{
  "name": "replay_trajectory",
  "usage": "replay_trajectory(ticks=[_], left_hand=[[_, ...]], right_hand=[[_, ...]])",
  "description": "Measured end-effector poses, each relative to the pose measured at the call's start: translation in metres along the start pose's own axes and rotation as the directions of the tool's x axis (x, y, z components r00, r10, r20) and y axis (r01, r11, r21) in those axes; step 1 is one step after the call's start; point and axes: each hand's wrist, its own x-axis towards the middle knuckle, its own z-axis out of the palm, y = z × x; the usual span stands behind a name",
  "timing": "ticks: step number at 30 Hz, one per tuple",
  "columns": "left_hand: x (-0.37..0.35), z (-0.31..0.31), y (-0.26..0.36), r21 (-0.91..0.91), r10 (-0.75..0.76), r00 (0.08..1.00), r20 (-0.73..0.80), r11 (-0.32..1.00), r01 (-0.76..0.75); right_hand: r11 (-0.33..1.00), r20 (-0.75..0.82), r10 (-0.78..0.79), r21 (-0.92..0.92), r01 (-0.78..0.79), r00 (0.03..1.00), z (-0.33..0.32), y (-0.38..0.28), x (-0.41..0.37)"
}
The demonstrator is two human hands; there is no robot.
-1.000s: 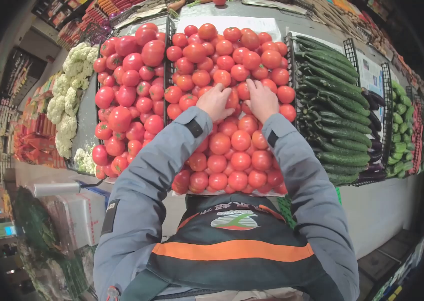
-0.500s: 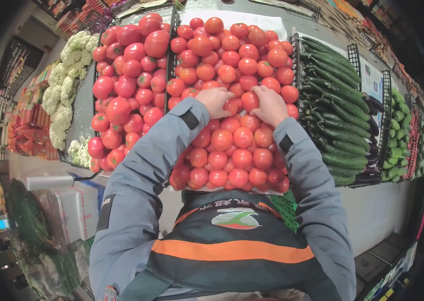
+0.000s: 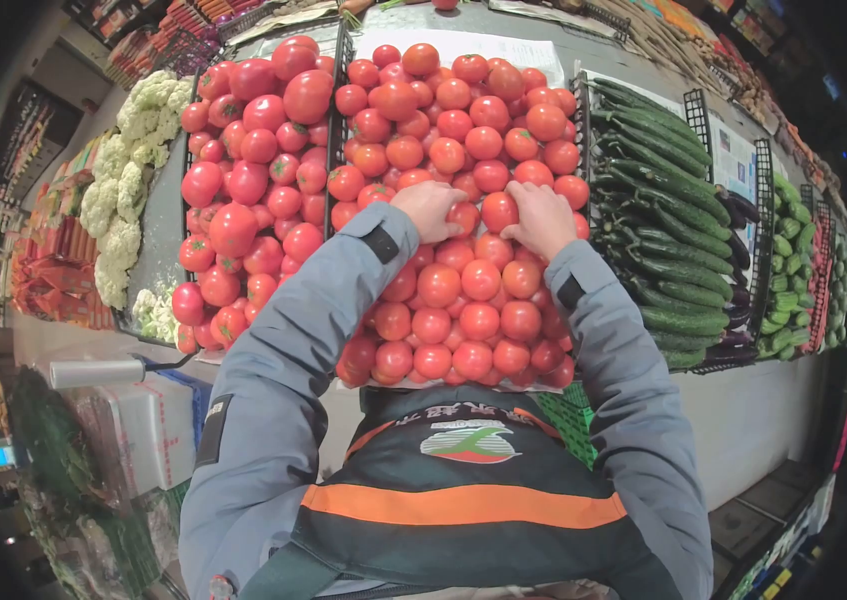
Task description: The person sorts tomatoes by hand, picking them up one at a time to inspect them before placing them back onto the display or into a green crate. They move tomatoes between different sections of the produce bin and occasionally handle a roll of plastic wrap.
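Note:
A broad pile of red tomatoes [image 3: 480, 279] fills the middle of the display in front of me. My left hand [image 3: 429, 210] is curled round a tomato [image 3: 462, 217] at the middle of the pile. Just to its right, my right hand [image 3: 540, 217] has its fingers and thumb on another tomato [image 3: 499, 211]. Both tomatoes rest among the others, side by side. Nearer to me, the tomatoes lie in fairly even rows. The undersides of both held tomatoes are hidden.
Larger pinkish tomatoes [image 3: 233, 230] lie left of a black crate divider [image 3: 339, 110], with cauliflower [image 3: 121, 200] beyond. Cucumbers [image 3: 658, 210] are piled on the right, then eggplants [image 3: 739, 250] and small green vegetables [image 3: 790, 240]. A plastic roll [image 3: 97, 373] sticks out at lower left.
The view has shifted slightly. My left hand has closed more round its tomato, and my right hand remains at its tomato with the fingers moved a little.

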Motion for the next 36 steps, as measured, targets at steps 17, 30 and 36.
replay_trajectory(ticks=[17,30,36], left_hand=[[0.012,0.007,0.015,-0.061,0.041,0.999,-0.005,0.997,-0.041],[-0.017,-0.041,-0.014,-0.492,-0.214,0.957,-0.196,0.866,0.093],[-0.045,-0.038,-0.031,-0.086,-0.103,0.978,-0.181,0.992,0.089]], right_hand=[[0.995,-0.027,-0.025,-0.101,0.022,0.999,-0.002,0.002,0.000],[0.977,-0.032,-0.212,0.006,0.212,0.977,0.019,-0.045,0.020],[0.977,0.017,-0.209,0.050,0.208,0.978,0.019,-0.045,0.024]])
